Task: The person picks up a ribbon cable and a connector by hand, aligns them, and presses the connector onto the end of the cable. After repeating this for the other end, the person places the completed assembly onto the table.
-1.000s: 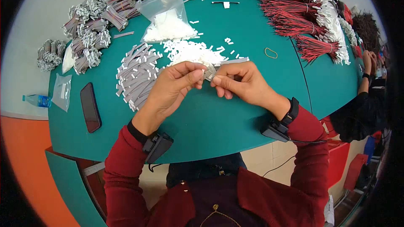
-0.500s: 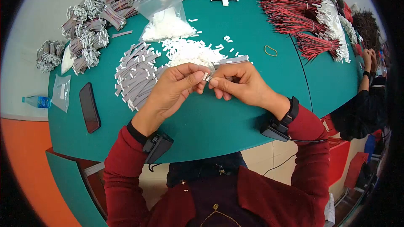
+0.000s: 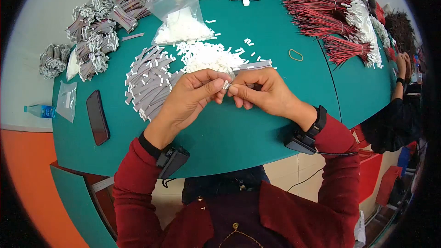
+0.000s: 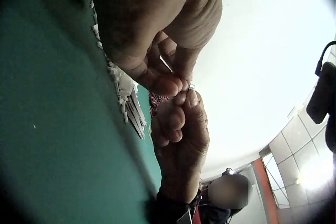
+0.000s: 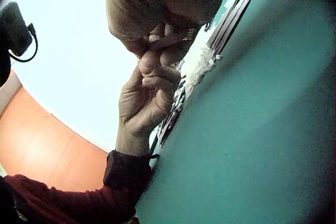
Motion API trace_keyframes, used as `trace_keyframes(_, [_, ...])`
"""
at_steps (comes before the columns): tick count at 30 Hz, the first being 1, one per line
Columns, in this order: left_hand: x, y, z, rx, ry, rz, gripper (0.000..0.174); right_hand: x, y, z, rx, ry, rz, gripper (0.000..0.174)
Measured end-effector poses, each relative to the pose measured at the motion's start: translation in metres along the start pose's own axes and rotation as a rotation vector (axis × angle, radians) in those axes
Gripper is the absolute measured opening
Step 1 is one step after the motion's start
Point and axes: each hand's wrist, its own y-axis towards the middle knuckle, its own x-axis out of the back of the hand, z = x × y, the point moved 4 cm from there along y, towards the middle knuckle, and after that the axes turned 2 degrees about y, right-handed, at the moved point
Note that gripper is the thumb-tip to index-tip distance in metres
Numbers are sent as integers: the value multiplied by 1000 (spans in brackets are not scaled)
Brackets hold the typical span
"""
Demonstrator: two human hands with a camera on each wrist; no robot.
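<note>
My left hand [image 3: 186, 94] and right hand [image 3: 271, 94] meet fingertip to fingertip over the table's middle. Between the left thumb and fingers is pinched a small white connector [image 3: 226, 85]. The right thumb and forefinger pinch a short grey ribbon cable, seen as a strip [image 5: 176, 39] under the hand in the right wrist view; fingers hide much of it. Just beyond the hands lies a heap of loose white connectors [image 3: 206, 57]. A fan of grey ribbon cables [image 3: 149, 82] with white ends spreads beside the left hand, and a few more ribbon cables [image 3: 255, 65] lie behind the right.
A plastic bag of white connectors [image 3: 181, 25] stands behind the heap. Bundled grey cables [image 3: 96, 32] are stacked at left, red-black wire bundles [image 3: 328, 23] at right. A phone [image 3: 98, 117], a bottle [image 3: 41, 110] and a rubber band [image 3: 296, 55] lie about. Another person's arm [image 3: 398, 80] shows far right.
The fingertips have drawn closer together, and the small piece between them has turned so that the white connector shows. Both arms have stayed nearly in place.
</note>
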Motion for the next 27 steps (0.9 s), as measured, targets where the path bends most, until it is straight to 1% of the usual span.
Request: trace_keyframes(27, [-1,0,0,-17,15,-5,18,-1,0,1,-42,34,-11,18])
